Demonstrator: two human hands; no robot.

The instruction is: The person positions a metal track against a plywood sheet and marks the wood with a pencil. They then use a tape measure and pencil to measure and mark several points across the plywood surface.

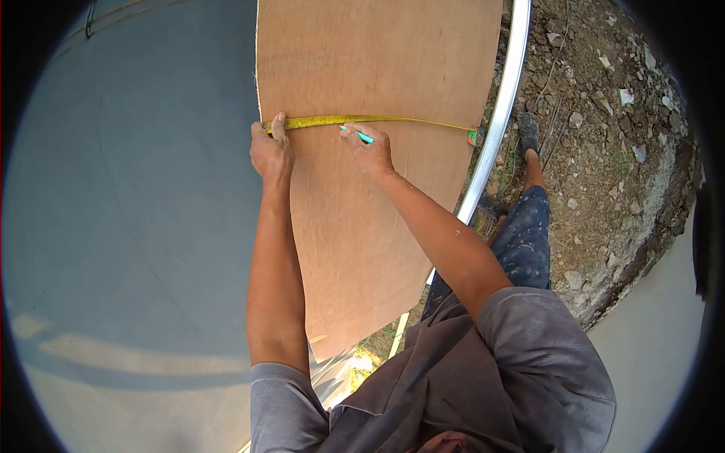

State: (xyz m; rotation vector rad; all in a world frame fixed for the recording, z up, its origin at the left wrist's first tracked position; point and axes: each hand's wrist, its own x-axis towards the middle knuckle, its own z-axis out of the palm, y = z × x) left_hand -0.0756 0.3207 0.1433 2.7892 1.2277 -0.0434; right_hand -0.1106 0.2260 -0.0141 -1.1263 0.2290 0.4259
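Two hands — left (270, 151) pins tape (370, 120), right (370, 151) grips pen (356, 134)

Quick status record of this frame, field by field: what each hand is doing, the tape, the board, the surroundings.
left hand: pins the tape measure at the plywood sheet's left edge
right hand: holds a blue pen, tip just below the tape
tape measure: stretched straight across the sheet, its far end at the right edge
plywood sheet: lies on a grey surface
right of sheet: white pipe, stony ground
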